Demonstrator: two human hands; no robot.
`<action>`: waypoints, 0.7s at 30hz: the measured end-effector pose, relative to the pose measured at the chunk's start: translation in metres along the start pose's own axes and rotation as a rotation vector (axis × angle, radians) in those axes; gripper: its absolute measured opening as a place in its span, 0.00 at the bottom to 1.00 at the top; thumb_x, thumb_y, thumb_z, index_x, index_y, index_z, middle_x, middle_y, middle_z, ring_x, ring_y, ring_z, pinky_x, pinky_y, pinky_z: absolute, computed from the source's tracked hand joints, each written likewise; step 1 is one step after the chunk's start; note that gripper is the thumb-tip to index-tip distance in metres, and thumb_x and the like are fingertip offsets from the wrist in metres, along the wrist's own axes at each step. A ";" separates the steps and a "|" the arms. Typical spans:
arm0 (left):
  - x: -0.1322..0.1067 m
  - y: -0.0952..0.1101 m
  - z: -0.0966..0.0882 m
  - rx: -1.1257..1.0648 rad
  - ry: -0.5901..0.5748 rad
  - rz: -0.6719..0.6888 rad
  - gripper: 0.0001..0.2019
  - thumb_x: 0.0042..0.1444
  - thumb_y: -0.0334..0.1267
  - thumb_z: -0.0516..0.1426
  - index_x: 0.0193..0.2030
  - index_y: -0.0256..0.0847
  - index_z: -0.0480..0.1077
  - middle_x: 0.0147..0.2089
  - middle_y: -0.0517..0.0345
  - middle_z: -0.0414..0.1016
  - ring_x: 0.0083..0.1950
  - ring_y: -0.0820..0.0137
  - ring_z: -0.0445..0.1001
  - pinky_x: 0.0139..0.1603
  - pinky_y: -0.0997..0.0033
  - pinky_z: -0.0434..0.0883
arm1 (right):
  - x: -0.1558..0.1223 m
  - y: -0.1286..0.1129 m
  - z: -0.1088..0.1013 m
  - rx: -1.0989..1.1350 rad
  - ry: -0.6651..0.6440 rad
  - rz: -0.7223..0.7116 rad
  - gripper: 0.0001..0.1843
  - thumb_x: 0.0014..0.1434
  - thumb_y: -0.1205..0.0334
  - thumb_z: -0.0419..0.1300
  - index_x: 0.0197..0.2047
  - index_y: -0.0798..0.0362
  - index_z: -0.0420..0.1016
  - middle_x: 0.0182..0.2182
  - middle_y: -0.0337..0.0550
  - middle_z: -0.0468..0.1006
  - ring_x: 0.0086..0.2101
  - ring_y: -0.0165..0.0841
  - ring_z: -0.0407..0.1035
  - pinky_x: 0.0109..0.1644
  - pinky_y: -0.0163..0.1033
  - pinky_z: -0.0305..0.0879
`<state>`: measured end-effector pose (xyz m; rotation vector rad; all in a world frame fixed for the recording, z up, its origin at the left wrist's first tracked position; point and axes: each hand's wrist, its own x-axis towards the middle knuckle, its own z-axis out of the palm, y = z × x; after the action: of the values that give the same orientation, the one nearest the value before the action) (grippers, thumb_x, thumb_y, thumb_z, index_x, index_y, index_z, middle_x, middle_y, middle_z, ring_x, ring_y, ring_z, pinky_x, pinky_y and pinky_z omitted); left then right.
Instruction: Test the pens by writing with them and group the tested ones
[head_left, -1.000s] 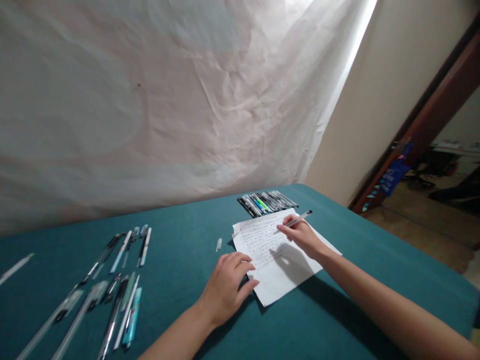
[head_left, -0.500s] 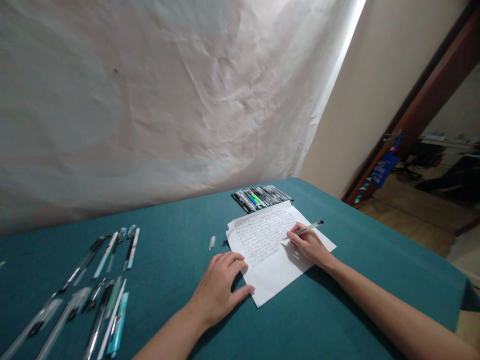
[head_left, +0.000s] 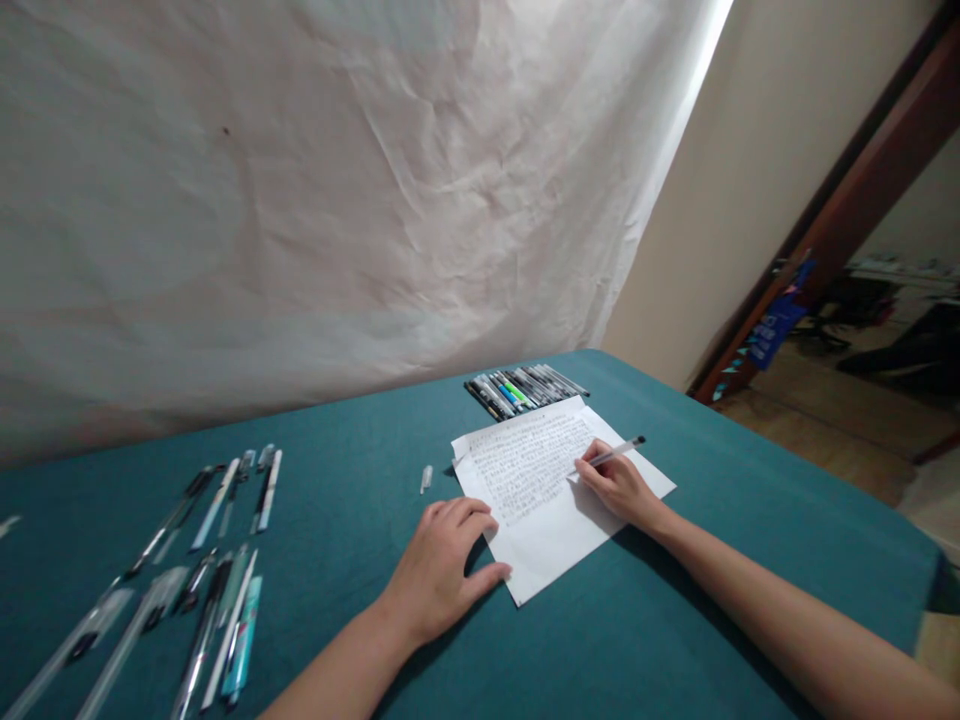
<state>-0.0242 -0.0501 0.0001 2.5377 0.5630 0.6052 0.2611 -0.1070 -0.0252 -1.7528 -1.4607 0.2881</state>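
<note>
In the head view, white paper (head_left: 547, 560) lies on the table, its upper part covered in rows of small handwriting. My right hand (head_left: 613, 484) grips a pen (head_left: 619, 450) with a clear barrel and a dark end; its tip is down at the writing, partly hidden by my fingers. My left hand (head_left: 447, 565) rests at the left edge of the paper, thumb and fingers apart, fingertips on the sheet. A clear pen cap (head_left: 427, 479) lies on the cloth beyond my left hand.
A row of pens (head_left: 525, 390) lies side by side behind the paper. More pens (head_left: 240, 640), one of them turquoise, are spread at the left. Green cloth (head_left: 345, 470) covers the table. A pale hanging sheet (head_left: 360, 200) closes off the back; a doorway stands at right.
The view has shifted slightly. My right hand and pen have moved very slightly along the writing; my left hand keeps its place on the paper's edge.
</note>
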 end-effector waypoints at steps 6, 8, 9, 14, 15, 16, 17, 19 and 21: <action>0.000 0.000 0.000 0.025 -0.012 -0.003 0.14 0.50 0.44 0.58 0.43 0.44 0.67 0.48 0.53 0.68 0.50 0.60 0.64 0.52 0.57 0.57 | 0.000 -0.001 -0.001 -0.014 0.004 -0.011 0.12 0.55 0.56 0.52 0.24 0.52 0.61 0.20 0.36 0.64 0.22 0.28 0.58 0.26 0.34 0.56; 0.000 0.000 0.000 0.030 -0.017 -0.005 0.13 0.50 0.44 0.58 0.43 0.45 0.67 0.48 0.53 0.68 0.50 0.60 0.64 0.52 0.57 0.57 | 0.000 -0.001 -0.001 -0.007 0.003 -0.001 0.12 0.55 0.56 0.52 0.24 0.52 0.61 0.19 0.35 0.63 0.21 0.28 0.58 0.26 0.34 0.55; 0.000 0.000 0.000 0.032 -0.019 -0.008 0.13 0.50 0.44 0.58 0.43 0.44 0.67 0.48 0.53 0.68 0.50 0.60 0.64 0.52 0.57 0.57 | 0.000 -0.001 -0.001 -0.002 0.003 0.001 0.12 0.55 0.56 0.52 0.24 0.52 0.61 0.19 0.35 0.63 0.21 0.28 0.58 0.26 0.34 0.55; 0.000 0.000 0.000 0.031 -0.026 -0.018 0.14 0.50 0.44 0.58 0.43 0.44 0.67 0.48 0.53 0.67 0.50 0.60 0.63 0.52 0.57 0.57 | -0.001 0.000 -0.001 0.007 0.006 -0.003 0.11 0.55 0.57 0.52 0.24 0.52 0.60 0.19 0.34 0.62 0.21 0.28 0.57 0.26 0.34 0.54; 0.000 0.001 0.000 0.031 -0.027 -0.017 0.14 0.50 0.44 0.58 0.43 0.44 0.67 0.48 0.53 0.67 0.50 0.60 0.64 0.52 0.57 0.57 | -0.001 0.000 -0.001 0.007 0.004 -0.002 0.11 0.55 0.57 0.52 0.24 0.52 0.60 0.19 0.34 0.62 0.21 0.28 0.57 0.26 0.34 0.54; 0.000 0.001 0.000 0.034 -0.029 -0.017 0.14 0.50 0.44 0.58 0.43 0.45 0.67 0.48 0.54 0.67 0.50 0.60 0.64 0.52 0.57 0.57 | -0.001 0.000 -0.001 0.009 -0.001 -0.001 0.11 0.55 0.57 0.52 0.24 0.52 0.60 0.19 0.34 0.62 0.21 0.28 0.57 0.26 0.34 0.54; 0.000 0.001 0.000 0.037 -0.031 -0.018 0.14 0.50 0.44 0.58 0.43 0.45 0.67 0.48 0.54 0.67 0.50 0.61 0.63 0.52 0.57 0.57 | -0.001 0.000 -0.001 0.013 -0.006 0.000 0.11 0.55 0.57 0.52 0.24 0.52 0.60 0.19 0.34 0.62 0.21 0.28 0.57 0.26 0.34 0.53; 0.000 0.001 0.000 0.045 -0.036 -0.021 0.14 0.50 0.44 0.58 0.43 0.45 0.67 0.48 0.54 0.67 0.50 0.61 0.63 0.52 0.57 0.57 | -0.001 0.000 -0.001 0.020 -0.007 -0.004 0.11 0.55 0.57 0.52 0.24 0.52 0.60 0.19 0.34 0.62 0.21 0.28 0.57 0.26 0.34 0.53; 0.000 0.001 -0.001 0.049 -0.037 -0.024 0.14 0.50 0.44 0.58 0.43 0.44 0.67 0.48 0.54 0.67 0.51 0.61 0.63 0.52 0.58 0.57 | -0.001 0.000 -0.002 0.020 -0.001 -0.011 0.10 0.55 0.58 0.52 0.24 0.52 0.60 0.19 0.34 0.62 0.22 0.28 0.57 0.26 0.34 0.53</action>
<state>-0.0239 -0.0506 0.0014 2.5787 0.6009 0.5406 0.2617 -0.1086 -0.0245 -1.7280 -1.4628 0.2964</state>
